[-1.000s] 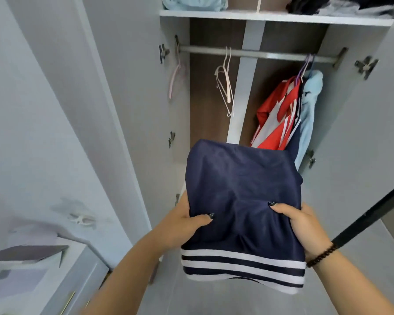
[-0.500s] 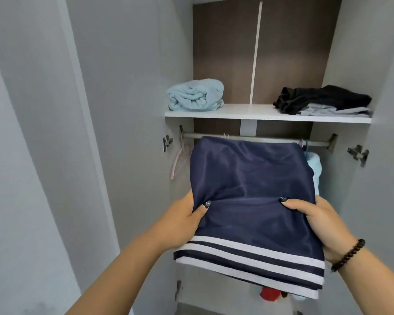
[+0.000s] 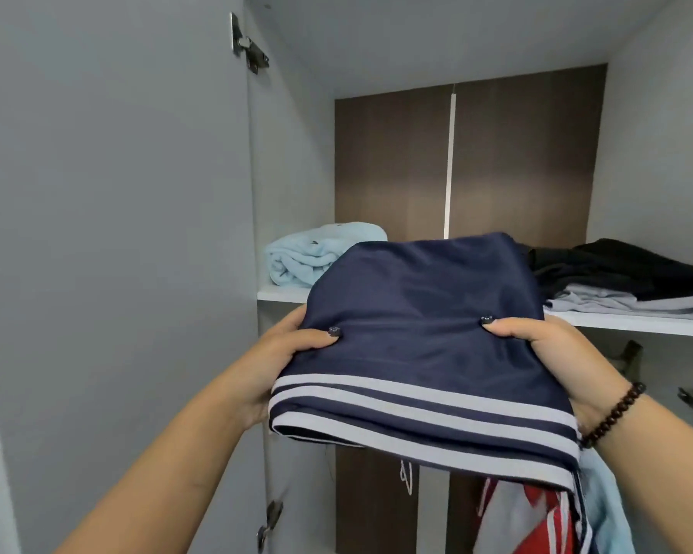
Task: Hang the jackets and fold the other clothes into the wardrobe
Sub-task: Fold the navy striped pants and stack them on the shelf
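Navy folded garment [image 3: 417, 313] | L hand [image 3: 281, 353] + R hand [image 3: 557, 353] grip | no writing legible

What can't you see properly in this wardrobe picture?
Head view only:
- Middle of the white shelf: hidden behind the folded navy garment with white stripes.
- Fingers of the left hand and right hand: under the garment; only thumbs show.
- Folded black clothes: cut off by the right edge.
- Hanging red-and-white garment: cut off by the bottom edge.
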The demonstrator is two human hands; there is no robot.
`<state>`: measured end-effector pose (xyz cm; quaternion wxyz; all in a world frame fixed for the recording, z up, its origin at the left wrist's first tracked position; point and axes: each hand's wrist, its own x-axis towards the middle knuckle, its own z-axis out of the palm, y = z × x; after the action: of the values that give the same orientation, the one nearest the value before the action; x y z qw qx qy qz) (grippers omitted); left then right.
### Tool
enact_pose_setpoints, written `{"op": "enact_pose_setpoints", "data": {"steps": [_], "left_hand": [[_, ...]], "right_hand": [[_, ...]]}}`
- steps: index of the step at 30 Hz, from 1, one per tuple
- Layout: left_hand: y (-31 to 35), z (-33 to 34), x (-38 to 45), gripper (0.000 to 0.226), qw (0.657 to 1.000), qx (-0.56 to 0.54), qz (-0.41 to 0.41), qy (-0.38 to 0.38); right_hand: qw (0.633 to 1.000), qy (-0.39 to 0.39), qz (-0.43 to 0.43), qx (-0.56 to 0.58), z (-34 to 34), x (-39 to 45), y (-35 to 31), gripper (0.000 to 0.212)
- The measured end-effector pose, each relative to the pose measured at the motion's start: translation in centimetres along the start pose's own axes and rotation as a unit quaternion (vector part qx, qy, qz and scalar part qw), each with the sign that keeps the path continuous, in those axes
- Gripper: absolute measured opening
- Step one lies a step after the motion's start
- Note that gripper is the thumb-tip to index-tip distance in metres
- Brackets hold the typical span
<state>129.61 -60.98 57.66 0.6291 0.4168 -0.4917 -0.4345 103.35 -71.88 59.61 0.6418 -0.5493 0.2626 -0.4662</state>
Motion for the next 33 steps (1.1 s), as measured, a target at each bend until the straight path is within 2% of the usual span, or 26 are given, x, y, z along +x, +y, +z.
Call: {"op": "enact_pose_setpoints", "data": {"steps": [2, 4, 8, 10, 14, 17, 20, 22, 24, 26, 28, 29, 30, 32, 33], "left_hand": [[0.9, -0.8, 2.4, 0.035, 0.997, -0.074, -0.008, 0.008], [1.8, -1.6, 5.0, 0.028, 0.989, -0.149, 0.02, 0.011], [3.4, -3.4, 10.4, 0.049, 0.96, -0.243, 0.14, -0.026], [4.4, -4.5, 13.2, 0.054, 0.958, -0.216, 0.186, -0.035], [7.4, -7.4, 19.2, 0.026, 0.964, -0.104, 0.246, 0.004], [10.0, -9.3, 24.0, 0.026, 0.959, -0.032, 0.268, 0.087], [12.4, -11.1, 28.1, 0.006, 0.939, -0.084, 0.269, 0.196], [13.0, -12.2, 30.0, 0.012, 0.933, -0.125, 0.246, 0.23], [12.0, -13.1, 31.4, 0.014, 0.939, -0.107, 0.231, 0.233], [9.6, -13.6, 32.2, 0.019, 0.946, -0.017, 0.2, 0.256], [7.1, -14.3, 32.8, 0.039, 0.933, 0.094, 0.187, 0.292], [6.3, -14.6, 33.0, 0.041, 0.921, 0.134, 0.195, 0.309], [5.7, -14.8, 33.2, 0.036, 0.91, 0.16, 0.208, 0.322], [5.5, -15.1, 33.3, 0.03, 0.899, 0.192, 0.214, 0.33], [5.6, -15.3, 33.3, 0.03, 0.897, 0.2, 0.213, 0.331]], "right_hand": [[1.0, -0.009, 0.003, -0.002, 0.6, 2.8, -0.9, 0.024], [1.0, -0.014, 0.014, 0.001, 1.4, 5.7, -1.9, 0.024], [1.0, 0.006, 0.005, -0.006, 3.9, 12.2, -4.0, 0.027], [0.999, 0.02, -0.036, -0.017, 5.7, 15.7, -5.0, 0.029], [0.997, 0.017, -0.065, -0.034, 9.2, 22.5, -7.0, 0.035], [0.997, 0.012, -0.07, -0.042, 11.4, 27.8, -8.3, 0.041], [0.992, 0.049, -0.104, -0.045, 13.1, 32.8, -8.2, 0.031], [0.993, 0.053, -0.09, -0.051, 14.1, 35.6, -7.2, 0.031], [0.995, 0.041, -0.057, -0.067, 14.8, 38.3, -5.5, 0.021], [0.991, 0.038, -0.04, -0.124, 15.0, 40.4, -3.7, 0.007], [0.981, 0.024, -0.038, -0.19, 14.4, 42.5, -1.8, 0.027], [0.975, 0.027, -0.039, -0.219, 14.1, 42.9, -1.1, 0.03], [0.975, 0.025, -0.018, -0.219, 13.6, 43.4, -0.7, 0.026], [0.976, 0.009, 0.026, -0.215, 12.8, 43.7, -0.3, 0.005], [0.977, -0.005, 0.052, -0.205, 12.5, 43.5, -0.4, 0.004]]}}
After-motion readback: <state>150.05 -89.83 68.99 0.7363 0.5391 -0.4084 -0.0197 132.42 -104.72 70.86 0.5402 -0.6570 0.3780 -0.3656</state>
